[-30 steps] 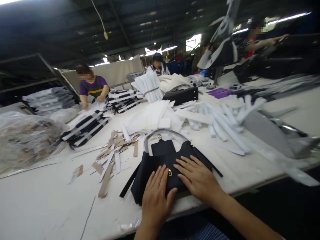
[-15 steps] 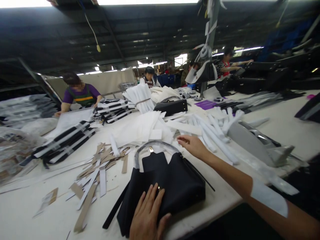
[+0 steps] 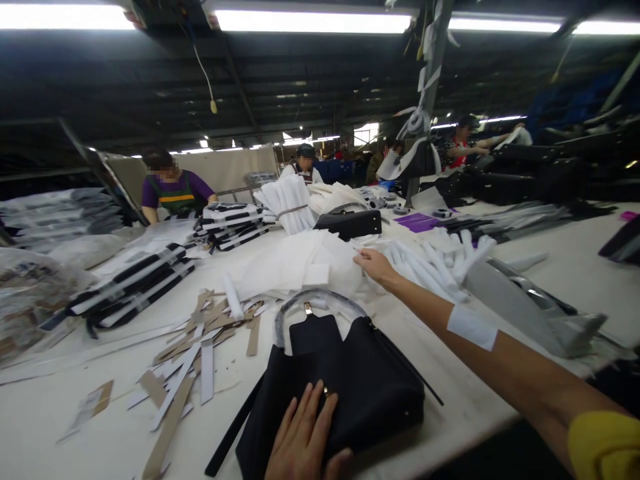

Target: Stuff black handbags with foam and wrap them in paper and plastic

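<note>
A black handbag (image 3: pixel 373 380) lies on the table before me, its top toward the far side. Its arched handle (image 3: pixel 320 294) is wrapped in clear film, and a flap with a gold-coloured clasp (image 3: pixel 308 309) points away from me. My left hand (image 3: pixel 305 433) rests flat on the bag's front, fingers stretched beside a small metal fitting. Farther off, my right hand (image 3: pixel 375 265) reaches to the right edge of a pile of thin white sheets (image 3: pixel 280 263). Its thumb and fingertips are pinched together at a sheet's edge. A white patch (image 3: pixel 473 327) covers part of my right forearm.
Cardboard and paper strips (image 3: pixel 200 347) are scattered left of the bag. White padding rolls (image 3: pixel 430 260) and a grey wrapped piece (image 3: pixel 525 303) lie to the right. Behind the sheets sits another black bag (image 3: pixel 350 223). A co-worker in purple sleeves (image 3: pixel 177 190) works at the far left.
My right hand has reached farther forward, from near the bag's handle to the white sheets, and its fingertips have closed there. My left hand stays on the bag. The view has tilted up slightly.
</note>
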Action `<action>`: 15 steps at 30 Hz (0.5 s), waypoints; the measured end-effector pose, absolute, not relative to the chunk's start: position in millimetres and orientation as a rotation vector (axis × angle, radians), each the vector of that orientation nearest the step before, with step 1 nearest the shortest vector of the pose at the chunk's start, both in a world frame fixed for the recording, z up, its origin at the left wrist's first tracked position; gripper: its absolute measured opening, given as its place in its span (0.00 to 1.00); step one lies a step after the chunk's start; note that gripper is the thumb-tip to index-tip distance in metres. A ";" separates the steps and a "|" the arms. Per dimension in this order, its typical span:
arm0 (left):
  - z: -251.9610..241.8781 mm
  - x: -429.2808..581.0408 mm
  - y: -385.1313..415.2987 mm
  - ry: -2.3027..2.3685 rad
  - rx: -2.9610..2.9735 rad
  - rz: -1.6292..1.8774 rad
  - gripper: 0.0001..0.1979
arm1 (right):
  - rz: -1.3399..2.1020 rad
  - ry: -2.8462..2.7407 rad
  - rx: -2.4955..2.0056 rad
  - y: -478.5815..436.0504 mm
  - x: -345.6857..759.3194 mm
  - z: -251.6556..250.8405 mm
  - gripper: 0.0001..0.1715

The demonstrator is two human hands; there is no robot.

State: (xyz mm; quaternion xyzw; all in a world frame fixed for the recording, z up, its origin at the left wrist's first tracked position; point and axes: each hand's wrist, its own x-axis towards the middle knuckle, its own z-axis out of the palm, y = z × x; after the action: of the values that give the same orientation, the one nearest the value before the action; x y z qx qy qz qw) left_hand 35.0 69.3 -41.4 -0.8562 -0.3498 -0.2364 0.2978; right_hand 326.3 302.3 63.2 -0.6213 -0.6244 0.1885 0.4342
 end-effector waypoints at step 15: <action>-34.3 44.2 50.1 -1.206 -2.394 -0.714 0.27 | 0.233 -2.377 -0.758 163.1 310.1 143.4 0.11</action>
State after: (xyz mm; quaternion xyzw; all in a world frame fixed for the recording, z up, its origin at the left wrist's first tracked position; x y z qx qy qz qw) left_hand 44.2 50.1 -34.3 -0.8485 -0.4274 -0.2529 0.1830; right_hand 310.1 163.1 143.4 -0.2873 -0.9011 0.0881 0.3127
